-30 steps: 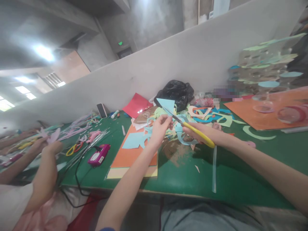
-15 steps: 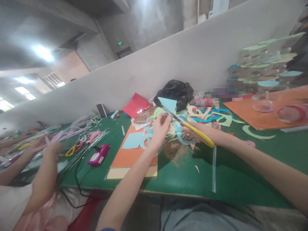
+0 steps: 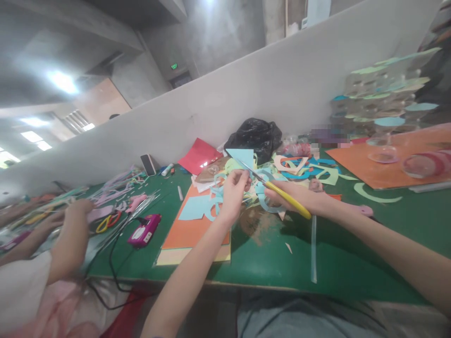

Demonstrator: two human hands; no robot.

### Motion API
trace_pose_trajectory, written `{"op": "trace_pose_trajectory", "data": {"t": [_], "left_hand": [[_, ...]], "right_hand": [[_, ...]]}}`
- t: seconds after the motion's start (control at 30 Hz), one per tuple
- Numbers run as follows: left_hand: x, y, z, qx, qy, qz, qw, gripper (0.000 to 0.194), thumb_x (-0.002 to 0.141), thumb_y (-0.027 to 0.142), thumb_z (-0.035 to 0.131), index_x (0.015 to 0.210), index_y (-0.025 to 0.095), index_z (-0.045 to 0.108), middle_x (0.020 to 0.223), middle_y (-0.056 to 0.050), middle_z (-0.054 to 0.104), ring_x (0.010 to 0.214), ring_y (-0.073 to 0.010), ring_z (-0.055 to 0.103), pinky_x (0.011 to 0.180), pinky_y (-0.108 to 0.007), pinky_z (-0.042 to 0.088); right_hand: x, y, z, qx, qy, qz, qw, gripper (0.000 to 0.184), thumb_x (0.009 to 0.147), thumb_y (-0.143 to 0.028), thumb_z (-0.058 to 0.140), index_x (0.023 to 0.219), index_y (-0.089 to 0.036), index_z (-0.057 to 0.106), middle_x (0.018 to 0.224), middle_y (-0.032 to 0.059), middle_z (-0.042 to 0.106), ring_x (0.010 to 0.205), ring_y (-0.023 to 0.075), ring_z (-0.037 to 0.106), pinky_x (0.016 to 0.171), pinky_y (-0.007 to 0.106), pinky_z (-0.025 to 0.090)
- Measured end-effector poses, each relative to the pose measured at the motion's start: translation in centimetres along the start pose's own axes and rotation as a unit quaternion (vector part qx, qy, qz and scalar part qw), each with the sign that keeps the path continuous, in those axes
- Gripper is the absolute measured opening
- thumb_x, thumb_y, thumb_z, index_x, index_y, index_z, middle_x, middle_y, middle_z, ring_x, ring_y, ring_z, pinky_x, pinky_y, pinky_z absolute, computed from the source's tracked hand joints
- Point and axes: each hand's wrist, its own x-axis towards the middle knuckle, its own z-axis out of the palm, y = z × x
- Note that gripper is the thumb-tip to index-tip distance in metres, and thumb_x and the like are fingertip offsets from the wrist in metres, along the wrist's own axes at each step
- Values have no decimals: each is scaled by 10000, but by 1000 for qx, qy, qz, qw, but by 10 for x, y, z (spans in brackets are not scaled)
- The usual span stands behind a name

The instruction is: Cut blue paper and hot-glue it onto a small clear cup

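Note:
My left hand (image 3: 233, 194) pinches a light blue paper piece (image 3: 242, 157) and holds it up above the green table (image 3: 338, 256). My right hand (image 3: 299, 199) grips yellow-handled scissors (image 3: 278, 191), whose blades reach into the blue paper. Under both hands lies a heap of coloured paper scraps (image 3: 299, 169). Sheets of orange, blue and cream paper (image 3: 190, 225) lie just left of my left forearm.
A person at my left works with both hands (image 3: 75, 209) beside a pink glue gun (image 3: 144, 229) with a black cord, and small scissors (image 3: 105, 221). A black bag (image 3: 255, 136), a phone (image 3: 148, 163) and a red sheet (image 3: 199, 154) lie by the white partition. An orange board (image 3: 384, 164) is at right.
The view has shifted slightly. My hands and the scissors stay almost in place on the blue paper. The neighbour's hands have moved to the right and down toward the table.

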Motion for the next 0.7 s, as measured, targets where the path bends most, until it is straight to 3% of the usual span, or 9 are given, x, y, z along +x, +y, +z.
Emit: {"op": "trace_pose_trajectory", "data": {"t": [0.13, 0.37, 0.7], "left_hand": [[-3, 0, 2, 3, -31, 6, 1000, 302, 876, 446, 689, 784, 182, 575, 699, 25, 565, 612, -81, 478, 627, -230, 396], [-6, 7, 3, 36, -27, 4, 999, 307, 877, 446, 677, 767, 192, 543, 695, 27, 544, 611, -90, 473, 630, -237, 392], [-2, 7, 3, 60, 14, -6, 998, 273, 885, 440, 654, 834, 196, 545, 710, 27, 545, 635, -97, 508, 614, -229, 402]], "right_hand": [[2, 8, 4, -8, 21, -79, 997, 431, 956, -623, 350, 833, -228, 471, 760, 18, 590, 649, 181, 550, 638, 318, 449], [4, 2, 1, 2, -6, 11, 1000, 553, 923, -742, 392, 798, -220, 527, 613, 12, 583, 548, 169, 533, 542, 277, 387], [6, 5, -1, 6, -24, 16, 1000, 590, 914, -776, 391, 832, -220, 570, 581, 3, 566, 544, 177, 535, 553, 284, 392]]}}
